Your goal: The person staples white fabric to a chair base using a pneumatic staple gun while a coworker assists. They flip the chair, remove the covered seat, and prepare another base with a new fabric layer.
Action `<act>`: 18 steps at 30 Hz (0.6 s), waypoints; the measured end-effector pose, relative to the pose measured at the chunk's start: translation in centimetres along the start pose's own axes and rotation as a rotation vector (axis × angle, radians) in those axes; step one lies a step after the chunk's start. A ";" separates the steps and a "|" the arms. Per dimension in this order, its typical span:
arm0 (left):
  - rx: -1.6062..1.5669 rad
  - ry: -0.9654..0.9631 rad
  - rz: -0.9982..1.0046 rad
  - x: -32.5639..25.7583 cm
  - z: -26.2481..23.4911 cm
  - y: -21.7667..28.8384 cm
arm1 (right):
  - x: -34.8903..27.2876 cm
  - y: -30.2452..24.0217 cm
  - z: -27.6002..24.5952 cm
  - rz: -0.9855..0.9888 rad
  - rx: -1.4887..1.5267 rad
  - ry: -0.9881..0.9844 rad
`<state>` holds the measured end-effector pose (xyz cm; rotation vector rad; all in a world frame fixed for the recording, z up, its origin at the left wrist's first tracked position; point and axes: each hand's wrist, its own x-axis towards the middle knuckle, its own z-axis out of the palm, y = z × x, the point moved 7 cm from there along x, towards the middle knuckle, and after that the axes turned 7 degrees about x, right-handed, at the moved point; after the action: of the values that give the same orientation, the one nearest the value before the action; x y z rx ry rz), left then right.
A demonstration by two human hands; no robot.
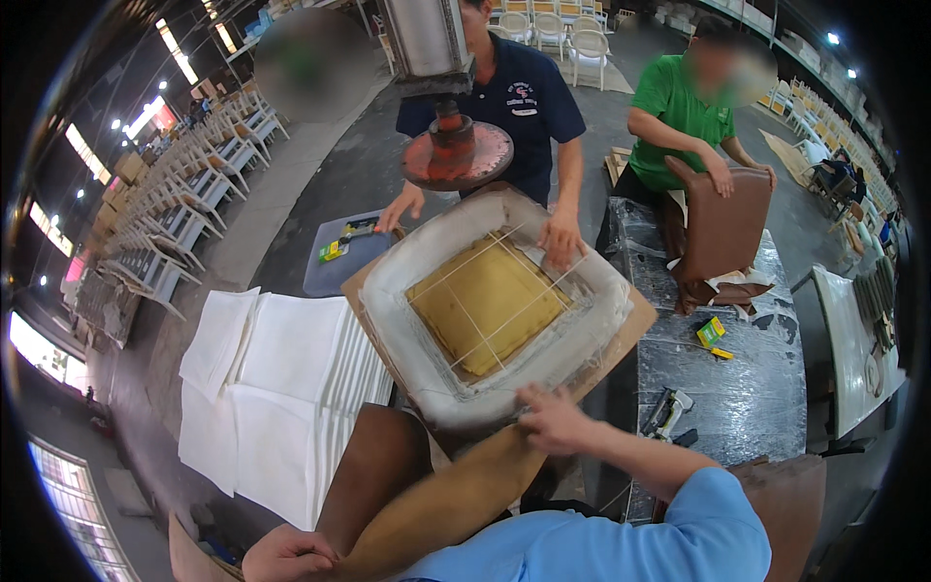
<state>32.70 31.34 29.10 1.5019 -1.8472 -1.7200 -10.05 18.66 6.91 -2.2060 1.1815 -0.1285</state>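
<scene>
My left hand (288, 555) is closed on one end of a brown leather cover (446, 495), low at the left. The cover stretches across in front of me, its lighter tan side partly showing. At its other end my right hand (558, 419) grips the edge, beside the near rim of a square padded ring (441, 403). This ring, grey-white and worn, sits on a brown board, with a yellow cushion-like pad (485, 306) and crossing strings inside. Across from me, a co-worker in dark blue rests one hand (562, 236) on the ring's far right.
A press with a round red plate (465, 155) hangs over the ring. White foam sheets (276, 349) are stacked at left, near a grey bin (325, 269). On the plastic-wrapped table (756, 388) lies a staple gun (667, 412). Another person holds a brown chair back (729, 223).
</scene>
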 end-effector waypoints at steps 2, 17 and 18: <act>-0.036 0.044 -0.076 -0.3 1.1 0.6 | -0.9 1.9 -2.9 0.051 -0.051 -0.031; 0.085 0.062 0.032 -0.8 -5.7 -0.4 | 4.3 -3.6 2.4 -0.042 0.040 0.090; 0.068 0.038 0.031 -0.7 -6.6 -0.6 | 4.7 -4.1 2.7 -0.034 0.049 0.106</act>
<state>38.11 27.86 30.88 1.5110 -1.9175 -1.6195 -3.35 17.89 6.16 -2.2000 1.1849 -0.2892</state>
